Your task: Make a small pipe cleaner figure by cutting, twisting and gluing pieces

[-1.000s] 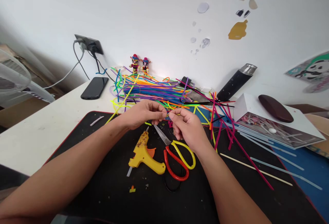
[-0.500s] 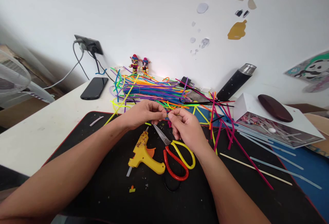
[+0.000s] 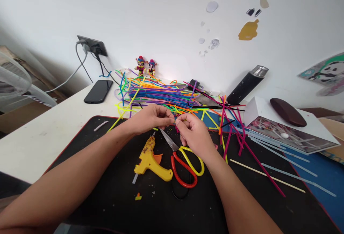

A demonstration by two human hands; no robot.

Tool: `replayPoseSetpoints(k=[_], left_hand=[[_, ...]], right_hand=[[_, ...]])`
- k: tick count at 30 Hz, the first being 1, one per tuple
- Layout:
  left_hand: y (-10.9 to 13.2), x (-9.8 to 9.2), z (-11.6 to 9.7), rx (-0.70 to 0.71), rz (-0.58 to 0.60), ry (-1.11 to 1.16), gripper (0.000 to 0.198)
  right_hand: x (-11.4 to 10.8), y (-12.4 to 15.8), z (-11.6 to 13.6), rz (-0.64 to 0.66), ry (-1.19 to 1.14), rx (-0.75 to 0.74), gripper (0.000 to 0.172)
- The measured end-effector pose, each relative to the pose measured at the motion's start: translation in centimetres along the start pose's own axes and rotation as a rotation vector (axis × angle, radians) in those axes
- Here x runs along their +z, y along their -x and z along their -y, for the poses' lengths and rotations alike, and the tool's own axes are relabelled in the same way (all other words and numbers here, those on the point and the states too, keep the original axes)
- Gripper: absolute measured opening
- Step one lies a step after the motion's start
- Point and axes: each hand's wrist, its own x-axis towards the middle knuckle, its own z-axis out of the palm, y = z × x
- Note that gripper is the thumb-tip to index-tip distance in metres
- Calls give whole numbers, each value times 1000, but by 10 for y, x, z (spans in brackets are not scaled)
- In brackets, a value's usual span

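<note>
My left hand (image 3: 154,119) and my right hand (image 3: 194,133) meet over the back of the black mat, fingertips nearly touching. Each is closed in a pinch. Whatever lies between the fingertips is too small and too covered to make out. Just below them, scissors (image 3: 173,147) with one red and one yellow handle lie on the mat, blades pointing away from me. Left of the scissors rests a yellow glue gun (image 3: 150,160) with a clear glue stick in its rear. Behind my hands spreads a pile of coloured pipe cleaners (image 3: 163,96).
A black phone (image 3: 98,91) lies at the left on the white table. Two small figures (image 3: 146,66) stand by the wall. To the right are a black flask (image 3: 247,85), a white box (image 3: 292,128), clear glue sticks (image 3: 290,156) and a thin wooden stick (image 3: 267,176). Small scraps (image 3: 138,197) dot the mat.
Both hands stay pinched together in nearly the same place, with only a slight shift of the right hand. Nothing else has visibly moved.
</note>
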Motion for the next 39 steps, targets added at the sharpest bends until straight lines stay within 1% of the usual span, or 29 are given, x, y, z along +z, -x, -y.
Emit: replayPoseSetpoints(k=[4, 10, 17, 21, 24, 28, 31, 34, 37, 39], left_hand=[[0, -1, 0, -9, 7, 44, 39], [-1, -7, 2, 4, -50, 81, 43], [-1, -6, 0, 20, 7, -18, 39], [0, -7, 0, 24, 32, -33, 36], [0, -8, 2, 31, 41, -79, 33], [-1, -8, 4, 69, 26, -167, 31], [-2, -10, 5, 92, -21, -268, 32], [-4, -11, 8, 106, -65, -499, 25], [-8, -9, 14, 85, -39, -770, 20], [-11, -6, 19, 85, -28, -894, 20]], right_hand=[[-1, 0, -1, 4, -13, 1, 21], [-2, -1, 0, -4, -27, 5, 25], [-1, -2, -2, -3, -12, -4, 25], [0, -1, -4, -6, 22, -1, 23], [1, -1, -5, -5, 43, -2, 20], [1, -1, -6, 1, 55, -8, 18], [1, -1, -5, -14, 55, -13, 22], [0, -2, -4, -34, 42, -16, 25], [0, -3, -6, -32, 56, -21, 24], [1, -3, -9, -19, 80, -31, 21]])
